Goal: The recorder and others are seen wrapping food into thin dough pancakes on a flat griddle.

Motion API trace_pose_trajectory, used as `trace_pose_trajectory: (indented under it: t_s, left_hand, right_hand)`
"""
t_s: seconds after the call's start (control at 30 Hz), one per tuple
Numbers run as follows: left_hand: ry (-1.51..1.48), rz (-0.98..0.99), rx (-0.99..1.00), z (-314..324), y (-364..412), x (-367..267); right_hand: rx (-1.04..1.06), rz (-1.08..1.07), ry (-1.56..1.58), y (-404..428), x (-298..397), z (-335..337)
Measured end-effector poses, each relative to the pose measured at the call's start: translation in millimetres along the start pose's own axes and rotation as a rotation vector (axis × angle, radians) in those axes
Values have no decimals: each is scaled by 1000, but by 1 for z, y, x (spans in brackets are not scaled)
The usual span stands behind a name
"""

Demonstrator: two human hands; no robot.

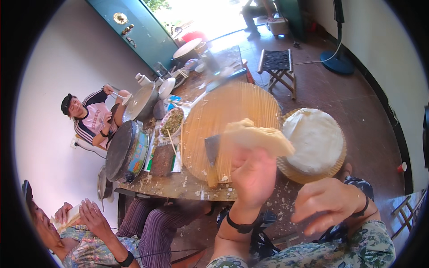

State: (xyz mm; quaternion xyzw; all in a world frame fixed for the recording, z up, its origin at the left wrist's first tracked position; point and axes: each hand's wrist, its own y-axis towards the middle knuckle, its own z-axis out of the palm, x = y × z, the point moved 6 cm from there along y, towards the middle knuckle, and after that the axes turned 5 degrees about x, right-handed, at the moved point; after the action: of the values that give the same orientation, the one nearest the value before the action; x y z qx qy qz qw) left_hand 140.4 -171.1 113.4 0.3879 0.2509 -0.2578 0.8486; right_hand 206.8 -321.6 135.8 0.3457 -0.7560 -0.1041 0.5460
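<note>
My left hand (253,174) is raised at the near edge of a table, closed on a folded flatbread (258,136) that it holds up in front of a round slatted board (231,104). My right hand (330,202) is above my lap at the lower right, holding nothing, its fingers bent and apart. A metal scraper with a wooden handle (212,172) lies on the board, just left of my left hand. A stack of thin white flatbreads (313,142) rests on a smaller round slatted board (341,165) to the right.
On the table (191,192) stand a round griddle (122,152), a large metal pot (139,104), a plate of chopped filling (172,123) and chopsticks (171,140). One person sits behind the pot holding a ladle; another, lower left, eats bread. A folding stool (276,61) stands on the floor.
</note>
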Motion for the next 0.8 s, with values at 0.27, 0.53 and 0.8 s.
trace_pose_trajectory:
  t_s: [0.27, 0.53, 0.8]
  left_hand:
    - [-111, -106, 19, 3, -12, -1]
    - [-134, 21, 27, 4, -5, -25]
    - [-26, -16, 39, -9, -12, -30]
  right_hand:
    - [-155, 360, -159, 5, -24, 5]
    - [-51, 366, -213, 11, -42, 15]
    - [-108, 302, -103, 16, -50, 23]
